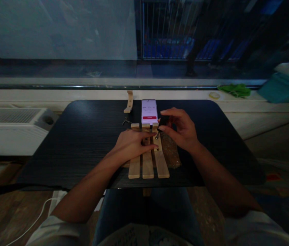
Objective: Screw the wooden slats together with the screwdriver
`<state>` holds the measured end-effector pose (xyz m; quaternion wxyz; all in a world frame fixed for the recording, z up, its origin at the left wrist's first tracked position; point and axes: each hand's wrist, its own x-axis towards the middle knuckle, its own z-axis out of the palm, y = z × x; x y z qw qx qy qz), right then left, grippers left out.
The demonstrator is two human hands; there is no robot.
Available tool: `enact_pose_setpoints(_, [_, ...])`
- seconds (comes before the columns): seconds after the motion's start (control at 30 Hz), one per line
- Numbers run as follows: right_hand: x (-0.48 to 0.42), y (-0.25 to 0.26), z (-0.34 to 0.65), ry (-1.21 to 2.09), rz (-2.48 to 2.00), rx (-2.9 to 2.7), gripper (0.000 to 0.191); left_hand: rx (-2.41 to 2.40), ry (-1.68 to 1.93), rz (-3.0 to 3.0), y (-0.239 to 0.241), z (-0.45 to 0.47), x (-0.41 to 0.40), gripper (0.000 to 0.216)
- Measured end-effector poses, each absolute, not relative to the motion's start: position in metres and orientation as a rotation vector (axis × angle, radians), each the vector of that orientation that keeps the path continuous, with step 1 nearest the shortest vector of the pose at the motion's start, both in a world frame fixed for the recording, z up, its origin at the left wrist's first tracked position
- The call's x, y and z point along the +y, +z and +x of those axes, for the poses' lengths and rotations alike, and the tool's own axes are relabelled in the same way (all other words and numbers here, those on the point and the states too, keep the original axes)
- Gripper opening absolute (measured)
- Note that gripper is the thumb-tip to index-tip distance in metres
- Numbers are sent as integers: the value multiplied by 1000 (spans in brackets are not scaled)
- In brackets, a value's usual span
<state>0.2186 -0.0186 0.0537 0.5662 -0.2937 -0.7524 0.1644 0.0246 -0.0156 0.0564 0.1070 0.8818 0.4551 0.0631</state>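
Three pale wooden slats [147,167] lie side by side near the table's front edge, joined across the middle under my hands. My left hand [131,142] lies over the left and middle slats, thumb and forefinger stretched apart towards the right slat [162,167]. Between the thumb and fingers of my right hand [182,129] is a short black-handled screwdriver [163,123]. Its metal tip points down at the right slat, by a hole; whether it sits in a screw I cannot tell. Beneath the slats is a brown, shiny, wrapped piece [171,153].
A phone [149,109] with a running timer lies just behind the slats. Left of it are a curved wooden piece [129,102] with holes and a few small screws [126,121]. On the sill are a green cloth [235,90], a tape roll [214,95] and a teal bin [283,87].
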Motion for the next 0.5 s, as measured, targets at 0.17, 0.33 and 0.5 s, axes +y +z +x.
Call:
enact_pose_setpoints(0.17, [-18,53,218,387,-662,-1773,39,1344,185,2598,56,24,-15,52])
enact_pose_setpoints(0.33, [-18,54,218,383,-669,-1778,38,1344,189,2609,56,24,-15,51])
enact_pose_setpoints(0.5, [-19,57,218,377,-651,-1803,35,1337,205,2605,55,25,-15,51])
